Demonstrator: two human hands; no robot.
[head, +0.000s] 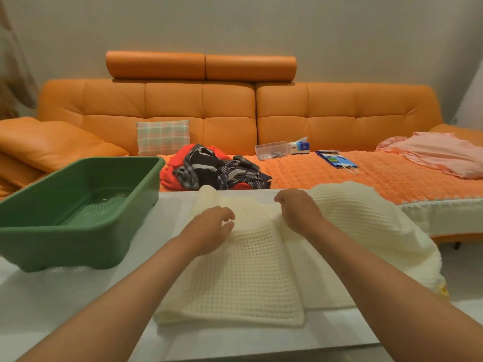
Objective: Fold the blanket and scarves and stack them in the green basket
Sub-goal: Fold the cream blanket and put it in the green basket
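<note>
Item 1: cream waffle-knit blanket (248,270), partly folded, lying on white surface (78,296) directly in front of the person; near-left portion flat in stacked layers w/ squared corner, right side bunched and hanging off the surface's right edge, far-left corner curled upward. Left hand (209,228): released, fingers loosely extended, palm down, resting on blanket's upper left area. Right hand (298,210): knuckles up, fingers curled down into a raised fold at blanket's far edge, grasping it; fingertips hidden by the fabric. Both forearms bare, reaching in from btm of frame. Item 2: green basket (65,246), rectangular plastic, on the surface to the left of the blanket, near but not touching it; mesh-pattern floor visible inside. Item 3: scarves (209,168), loose heap, red plus black/grey striped and dark patterned pieces, on sofa seat just beyond the surface's far edge, btwn basket and blanket. Surroundings: orange sofa (326,113) across the whole bkgd, two raised headrests (201,65) on top; orange knit throw (379,178) covering the seat; plaid cushion (163,137) upright against the backrest behind the scarves; clear plastic box (270,150) and tissue box (300,146) side by side mid-seat; blue paper bag (335,159) flat to their right; pink garment (444,155) crumpled at far right.
</note>
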